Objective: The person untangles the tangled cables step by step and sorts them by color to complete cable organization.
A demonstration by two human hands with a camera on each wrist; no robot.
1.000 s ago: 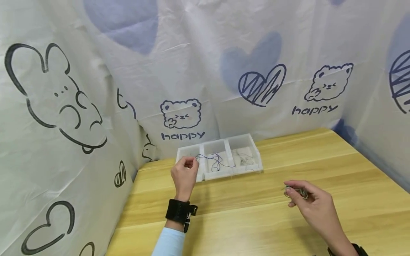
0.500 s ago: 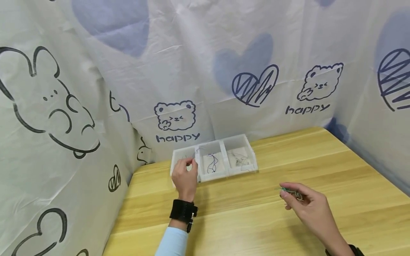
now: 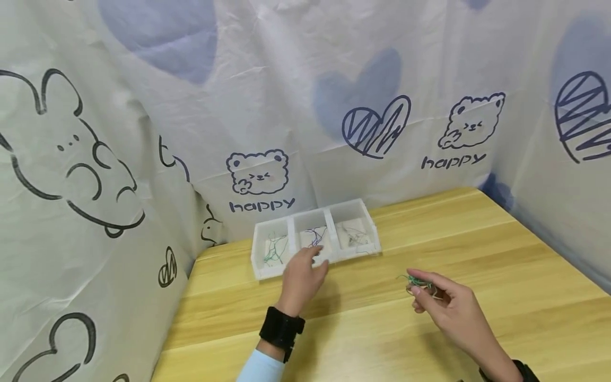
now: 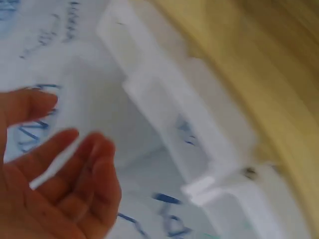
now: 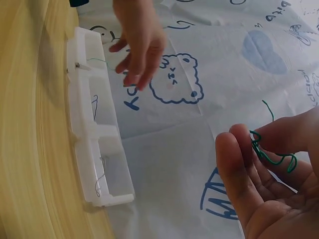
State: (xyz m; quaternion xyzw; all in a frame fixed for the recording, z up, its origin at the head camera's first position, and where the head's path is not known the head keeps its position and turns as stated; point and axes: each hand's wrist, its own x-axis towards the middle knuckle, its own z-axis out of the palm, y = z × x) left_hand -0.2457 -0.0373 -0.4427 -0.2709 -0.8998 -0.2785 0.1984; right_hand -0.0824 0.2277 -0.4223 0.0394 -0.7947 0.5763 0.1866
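My right hand [image 3: 451,302] is over the right part of the table, pinching a small tangle of green thread [image 3: 420,283] between thumb and fingertips. In the right wrist view, loops of the green thread [image 5: 269,158] stick out past the fingers. My left hand [image 3: 303,278] hovers at the front of a white three-part tray [image 3: 267,275], before its middle compartment. Nothing shows between its parted thumb and loosely bent fingers. Green threads [image 3: 274,252] lie in the tray's left compartment, blue threads [image 3: 315,236] in the middle, partly behind the fingers, and greyish threads [image 3: 353,236] in the right one.
The tray stands at the back of a wooden table [image 3: 382,334], close to a white printed cloth [image 3: 324,175] that hangs behind. More of this cloth [image 3: 119,276] closes off the left side. Some greyish strands hang over the tray's right front rim.
My left hand held blue threads over the tray, then was over the left compartment. Now it is further right, empty, and the blue threads lie in the middle compartment. My right hand keeps its thread.
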